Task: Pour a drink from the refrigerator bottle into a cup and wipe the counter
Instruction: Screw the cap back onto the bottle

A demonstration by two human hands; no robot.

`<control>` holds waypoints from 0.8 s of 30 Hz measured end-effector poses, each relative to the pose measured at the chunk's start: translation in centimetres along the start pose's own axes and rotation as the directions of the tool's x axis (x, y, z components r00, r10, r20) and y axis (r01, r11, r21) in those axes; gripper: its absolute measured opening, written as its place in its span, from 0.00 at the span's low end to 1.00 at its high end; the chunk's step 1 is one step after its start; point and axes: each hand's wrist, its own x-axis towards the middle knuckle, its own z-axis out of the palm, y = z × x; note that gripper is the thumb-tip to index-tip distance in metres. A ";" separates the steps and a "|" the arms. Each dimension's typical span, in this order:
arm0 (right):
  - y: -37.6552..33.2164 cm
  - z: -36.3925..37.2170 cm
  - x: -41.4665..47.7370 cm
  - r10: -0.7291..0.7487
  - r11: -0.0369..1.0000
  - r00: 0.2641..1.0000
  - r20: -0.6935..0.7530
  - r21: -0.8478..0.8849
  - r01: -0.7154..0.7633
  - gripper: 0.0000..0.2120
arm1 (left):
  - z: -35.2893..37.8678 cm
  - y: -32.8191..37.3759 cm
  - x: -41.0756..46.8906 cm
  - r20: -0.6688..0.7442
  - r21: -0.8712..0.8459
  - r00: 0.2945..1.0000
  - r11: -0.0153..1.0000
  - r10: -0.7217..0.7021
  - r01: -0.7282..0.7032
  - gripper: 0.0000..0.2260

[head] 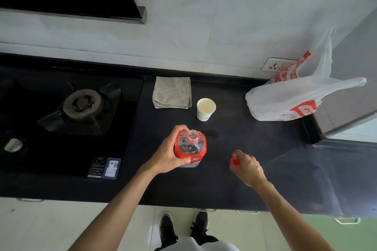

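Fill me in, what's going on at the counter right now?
A person stands at the black counter. Their left hand grips the clear plastic bottle with a red label, which stands upright on the counter with its mouth open. The right hand holds the small red cap beside it. The white paper cup stands just beyond the bottle; no pouring yet. The folded grey cloth lies untouched left of the cup.

Bare counter between bottle and cup: passable. Cloth just left of cup, plastic bag well right.
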 end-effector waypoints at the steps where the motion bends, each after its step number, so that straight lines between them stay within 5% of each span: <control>1: -0.8 -0.8 -0.1 -0.040 0.994 0.999 -0.036 0.102 0.044 0.07 | 0.0 0.0 0.0 -0.002 -0.002 1.000 1.000 -0.002 0.002 0.38; 4: -4.4 -4.2 -0.8 -0.196 0.905 0.971 -0.140 0.355 0.234 0.09 | 0.1 -0.1 0.0 0.002 -0.006 1.000 1.000 -0.002 0.002 0.38; 8: -9.7 -8.3 -2.0 -0.369 0.788 0.903 -0.218 0.441 0.429 0.12 | 0.1 -0.1 -0.1 0.011 -0.025 1.000 0.999 -0.020 0.020 0.38; 15: -14.5 -9.3 -2.4 -0.671 0.688 0.726 -0.150 0.237 0.686 0.14 | 0.1 0.0 -0.2 -0.001 -0.051 1.000 0.999 -0.001 0.001 0.37; 24: -15.3 -10.0 -0.4 -0.778 0.627 0.621 0.095 0.163 0.761 0.11 | 0.2 -0.5 -0.1 0.007 -0.062 1.000 0.998 -0.027 0.027 0.39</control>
